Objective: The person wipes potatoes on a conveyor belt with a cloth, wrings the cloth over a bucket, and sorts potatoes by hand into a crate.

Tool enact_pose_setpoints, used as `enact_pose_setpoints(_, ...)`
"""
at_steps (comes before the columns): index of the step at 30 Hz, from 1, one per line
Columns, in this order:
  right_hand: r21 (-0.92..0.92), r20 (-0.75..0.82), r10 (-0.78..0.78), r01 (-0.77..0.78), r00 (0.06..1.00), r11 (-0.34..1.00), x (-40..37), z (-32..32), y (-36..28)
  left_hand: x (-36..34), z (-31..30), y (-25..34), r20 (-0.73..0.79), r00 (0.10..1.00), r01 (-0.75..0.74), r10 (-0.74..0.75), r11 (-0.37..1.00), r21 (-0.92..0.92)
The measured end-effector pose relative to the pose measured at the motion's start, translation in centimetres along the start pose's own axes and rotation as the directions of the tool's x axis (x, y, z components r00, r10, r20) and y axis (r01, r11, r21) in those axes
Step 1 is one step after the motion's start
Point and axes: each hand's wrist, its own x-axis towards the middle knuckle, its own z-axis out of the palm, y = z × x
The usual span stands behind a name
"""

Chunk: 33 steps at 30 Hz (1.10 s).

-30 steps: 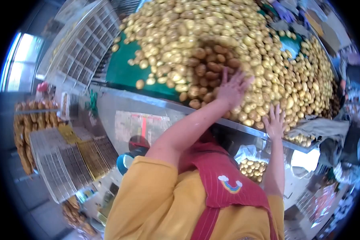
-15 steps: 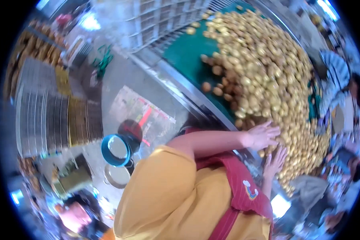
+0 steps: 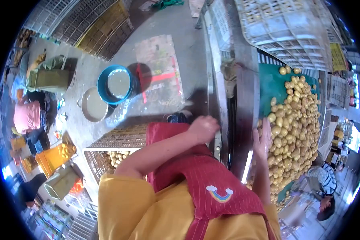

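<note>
My right hand [image 3: 263, 140] is open against potatoes [image 3: 295, 134] on the green table [image 3: 269, 82]. Beside that table, my left hand [image 3: 204, 129] is curled; contents not determinable.

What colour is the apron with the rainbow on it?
The apron is dark red with thin, pale stripes. The head view shows it best.

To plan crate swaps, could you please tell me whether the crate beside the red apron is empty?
Not empty: potatoes show inside the crate. I cannot tell how full it is, as the left arm hides part.
</note>
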Motion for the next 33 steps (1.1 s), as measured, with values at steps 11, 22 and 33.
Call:
enact_pose_setpoints(11, -0.183, 0.031, 0.172, -0.164, 0.985, 0.969, 7.5, 2.3, -6.3, -2.0, -3.9, -16.3, 0.385, 0.783, 0.515, -0.489, 0.856, 0.040)
enact_pose_setpoints(22, -0.412, -0.097, 0.692, -0.662, 0.715, 0.626, 13.6, 5.6, -10.9, 6.8, -22.8, -36.9, 0.441, 0.796, 0.496, -0.415, 0.865, -0.081)
enact_pose_setpoints(33, -0.539, -0.340, 0.819, -0.810, 0.462, 0.233, 17.4, 8.0, -15.4, 14.5, -33.7, -48.2, 0.564, 0.709, 0.408, -0.424, 0.899, 0.163)
